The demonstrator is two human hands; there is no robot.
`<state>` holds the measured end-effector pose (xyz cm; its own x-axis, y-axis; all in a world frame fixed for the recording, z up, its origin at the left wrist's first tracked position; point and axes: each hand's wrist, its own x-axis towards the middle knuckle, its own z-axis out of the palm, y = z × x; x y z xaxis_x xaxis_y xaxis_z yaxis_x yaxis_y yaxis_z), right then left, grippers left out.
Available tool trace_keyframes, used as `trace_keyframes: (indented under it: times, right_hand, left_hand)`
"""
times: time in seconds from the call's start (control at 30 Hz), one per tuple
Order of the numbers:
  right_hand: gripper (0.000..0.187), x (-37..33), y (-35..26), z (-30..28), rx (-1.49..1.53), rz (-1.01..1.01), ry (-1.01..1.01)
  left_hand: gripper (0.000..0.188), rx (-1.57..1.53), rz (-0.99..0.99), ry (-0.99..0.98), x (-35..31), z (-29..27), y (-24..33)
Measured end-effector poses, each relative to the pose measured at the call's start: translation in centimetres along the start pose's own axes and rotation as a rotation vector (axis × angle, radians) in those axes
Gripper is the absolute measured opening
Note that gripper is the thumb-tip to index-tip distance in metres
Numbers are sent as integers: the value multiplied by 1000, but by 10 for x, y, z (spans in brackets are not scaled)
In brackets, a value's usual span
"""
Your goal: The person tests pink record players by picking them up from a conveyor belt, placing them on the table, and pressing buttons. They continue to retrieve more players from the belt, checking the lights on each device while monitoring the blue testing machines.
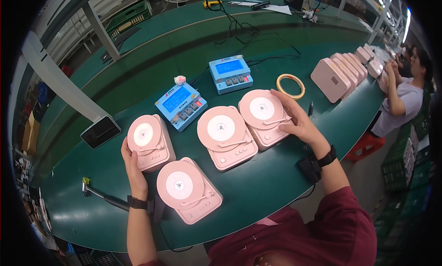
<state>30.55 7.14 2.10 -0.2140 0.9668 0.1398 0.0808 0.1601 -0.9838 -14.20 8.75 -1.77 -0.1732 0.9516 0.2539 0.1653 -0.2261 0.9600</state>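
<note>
Several pink toy record players with white-centred discs lie face up on the green table. My left hand (134, 170) is at the left edge of the leftmost record player (159, 156), its thumb on the front corner and its fingers along the side. My right hand (298, 120) curls round the right edge of the far-right record player (269, 138), thumb near the tone arm. Between them is another record player (228, 159), close against the right one. A further record player (198, 211) lies nearest me, touched by neither hand.
Two blue boxes with screens, one left (177, 100) and one right (230, 69), stand behind the record players. A tape roll (279, 80), a pen (311, 110) and a row of pink housings (332, 79) lie right. A hammer-like tool (108, 198) and a phone (101, 131) are left. A co-worker (405, 93) sits far right.
</note>
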Motion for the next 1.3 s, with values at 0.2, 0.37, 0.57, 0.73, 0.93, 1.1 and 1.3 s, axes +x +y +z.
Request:
trace_keyframes:
  times: [0.2,0.37,0.57,0.73,0.93,1.1,1.3]
  right_hand:
    - [96,1,7,-2,-210,-72,13]
    - [101,2,6,-1,-231,-71,14]
    - [120,1,4,-1,-403,-155,-41]
    - [123,-1,2,-2,-492,-139,-4]
    - [119,-4,4,0,-478,-126,30]
    - [119,-4,5,0,-450,-106,46]
    - [119,-5,4,-1,-408,-53,35]
  left_hand:
    - [55,-13,13,-27,1,3,2]
    - [56,-1,21,-27,0,1,1]
    - [56,-6,12,-19,-1,3,0]
    - [53,37,16,-14,-1,2,4]
    - [52,57,13,-17,0,0,2]
    - [52,41,5,-14,0,0,2]
    - [58,7,-6,5,-1,2,2]
